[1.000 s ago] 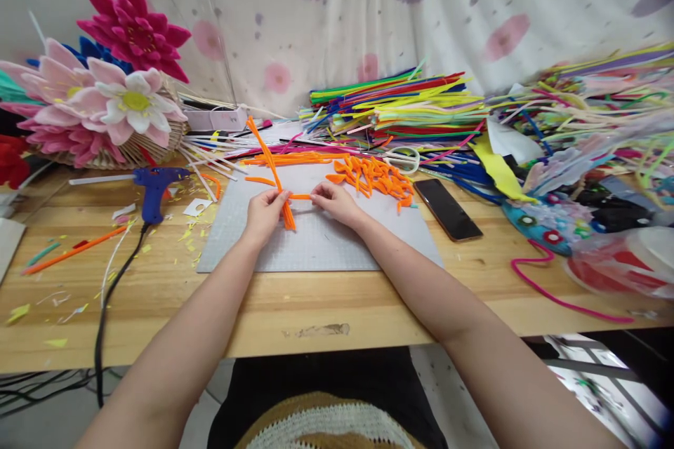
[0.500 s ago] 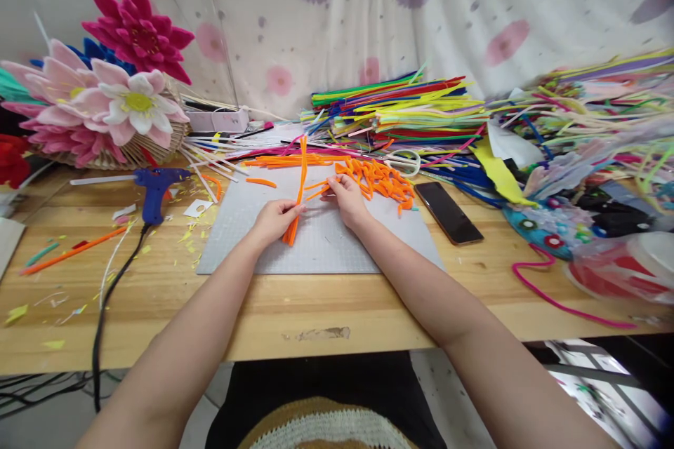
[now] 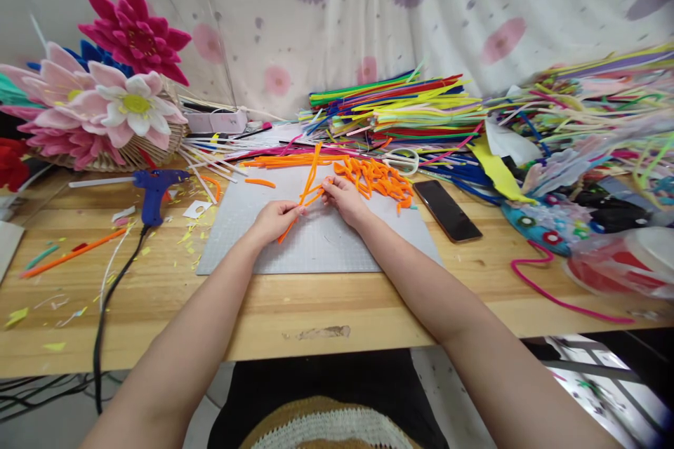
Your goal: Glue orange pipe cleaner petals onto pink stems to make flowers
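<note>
Over the grey cutting mat (image 3: pixel 337 252), my left hand (image 3: pixel 274 219) pinches several long orange pipe cleaners (image 3: pixel 312 172) that slant up and away from its fingertips. My right hand (image 3: pixel 345 198) is closed on shorter orange pipe cleaner pieces (image 3: pixel 314 198), whose ends reach across to the left fingertips. Just beyond the right hand lies a pile of bent orange pipe cleaner pieces (image 3: pixel 376 179). More straight orange pipe cleaners (image 3: pixel 284 161) rest along the mat's back edge, and a single short orange piece (image 3: pixel 260 183) lies at the mat's left.
A blue glue gun (image 3: pixel 152 193) with a black cord lies left of the mat among yellow scraps. Fuzzy flowers (image 3: pixel 134 35) stand at the back left. Bundled coloured pipe cleaners (image 3: pixel 400 105) fill the back. White-handled scissors (image 3: pixel 403 163) and a phone (image 3: pixel 447 210) sit to the right.
The long orange pipe cleaners in my left hand have tilted to the right and fanned apart. The short pieces in my right hand have come down against the left fingertips.
</note>
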Available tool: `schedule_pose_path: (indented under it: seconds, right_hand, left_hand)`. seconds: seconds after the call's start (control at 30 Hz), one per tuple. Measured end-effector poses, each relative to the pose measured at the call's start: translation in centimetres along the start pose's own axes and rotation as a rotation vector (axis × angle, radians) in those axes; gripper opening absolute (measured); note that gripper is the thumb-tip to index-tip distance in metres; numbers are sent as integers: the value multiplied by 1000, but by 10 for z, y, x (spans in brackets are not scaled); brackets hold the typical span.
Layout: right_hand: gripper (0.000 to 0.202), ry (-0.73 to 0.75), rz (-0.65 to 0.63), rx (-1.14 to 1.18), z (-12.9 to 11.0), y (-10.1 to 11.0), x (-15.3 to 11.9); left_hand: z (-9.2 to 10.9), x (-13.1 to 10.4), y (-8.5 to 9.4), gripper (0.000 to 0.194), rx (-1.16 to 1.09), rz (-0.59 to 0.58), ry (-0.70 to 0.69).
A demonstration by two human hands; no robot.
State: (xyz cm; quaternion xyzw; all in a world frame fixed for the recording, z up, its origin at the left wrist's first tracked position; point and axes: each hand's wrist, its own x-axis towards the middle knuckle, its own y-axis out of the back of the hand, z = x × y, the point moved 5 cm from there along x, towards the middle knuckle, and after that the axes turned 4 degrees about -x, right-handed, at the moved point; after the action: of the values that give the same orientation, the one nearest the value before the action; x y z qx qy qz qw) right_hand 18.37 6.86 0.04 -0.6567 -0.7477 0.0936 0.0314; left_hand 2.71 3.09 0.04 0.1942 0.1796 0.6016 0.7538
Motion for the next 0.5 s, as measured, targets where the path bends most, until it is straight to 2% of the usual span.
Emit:
schedule_pose_path:
  seconds: [0.1,0.17,0.37,0.43,0.5]
  right_hand:
    - [18,11,63,-43,0,2,0]
    - [18,27,55,-75,-2,1,-1]
    - [21,65,-230,-230,-7,-14,-10]
    - [20,95,-273,-265,-7,-16,-11]
    - [19,119,-294,-296,-6,-19,-11]
  left_hand:
    - [0,0,-1,38,-48,6,2]
    - [1,-1,-1,37,-99,5,4]
    - [7,-3,2,36,-318,-9,36]
    - [9,-3,3,43,-402,-10,35]
    - [9,-2,2,42,-426,-9,8]
